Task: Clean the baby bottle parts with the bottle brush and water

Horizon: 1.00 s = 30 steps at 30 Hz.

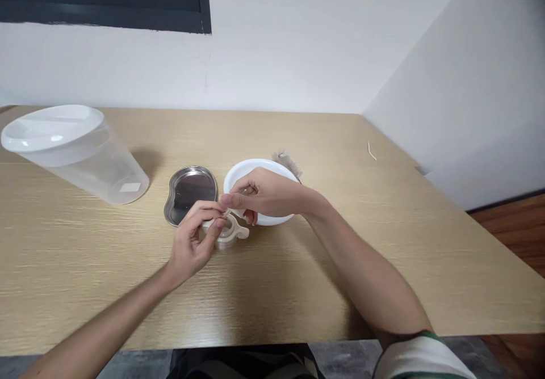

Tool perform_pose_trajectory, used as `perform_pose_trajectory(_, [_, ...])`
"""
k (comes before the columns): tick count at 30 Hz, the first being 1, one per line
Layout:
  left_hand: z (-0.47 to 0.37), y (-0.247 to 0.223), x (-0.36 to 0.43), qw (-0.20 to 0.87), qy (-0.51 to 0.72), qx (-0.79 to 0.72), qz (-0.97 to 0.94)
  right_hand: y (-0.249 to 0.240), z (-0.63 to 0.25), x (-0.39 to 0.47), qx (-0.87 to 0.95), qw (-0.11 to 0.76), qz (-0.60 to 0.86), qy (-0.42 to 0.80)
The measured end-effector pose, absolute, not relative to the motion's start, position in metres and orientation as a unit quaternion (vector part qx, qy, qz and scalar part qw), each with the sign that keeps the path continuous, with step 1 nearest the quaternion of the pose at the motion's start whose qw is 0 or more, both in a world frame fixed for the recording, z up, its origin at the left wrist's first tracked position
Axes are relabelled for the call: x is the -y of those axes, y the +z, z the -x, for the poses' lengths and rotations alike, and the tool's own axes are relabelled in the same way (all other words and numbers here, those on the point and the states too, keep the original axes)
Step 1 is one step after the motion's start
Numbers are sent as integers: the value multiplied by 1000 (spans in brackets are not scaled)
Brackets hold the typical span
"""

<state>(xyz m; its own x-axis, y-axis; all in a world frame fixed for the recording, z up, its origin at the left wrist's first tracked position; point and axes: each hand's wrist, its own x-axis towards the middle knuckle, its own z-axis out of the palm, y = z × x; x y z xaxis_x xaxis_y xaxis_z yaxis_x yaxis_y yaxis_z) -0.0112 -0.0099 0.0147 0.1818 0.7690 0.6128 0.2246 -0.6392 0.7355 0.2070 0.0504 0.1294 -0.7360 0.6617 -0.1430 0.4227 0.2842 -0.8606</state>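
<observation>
Tabletop of pale wood (319,288) supported a tall translucent pitcher (85,169), a round white dish (258,163) and a kidney-shaped steel tray (191,189). Left hand (189,245) and right hand (268,193) met, fingers bent, over a small cream ringed plastic piece (232,236) near the dish; clamping was indeterminable. Uneven pressure could tip it. Its tab pointed right, long axis crosswise.

Before you is a pale wood-grain worktop (106,265). On it, at your left, stands a clear plastic jug (89,163); nearer the middle lie a kidney-shaped metal tray (188,188) and a white bowl (281,218), with a thin pale strip (372,151) farther right.
</observation>
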Motion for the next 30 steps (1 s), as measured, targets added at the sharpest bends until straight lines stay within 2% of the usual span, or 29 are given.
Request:
perform_pose_trajectory(9, [11, 15, 10, 265, 546, -351, -713, 112, -206, -63, 673, 159, 316, 650])
perform_pose_trajectory(30, [9, 12, 13, 276, 572, -361, -683, 104, -202, -70, 600, 170, 307, 719])
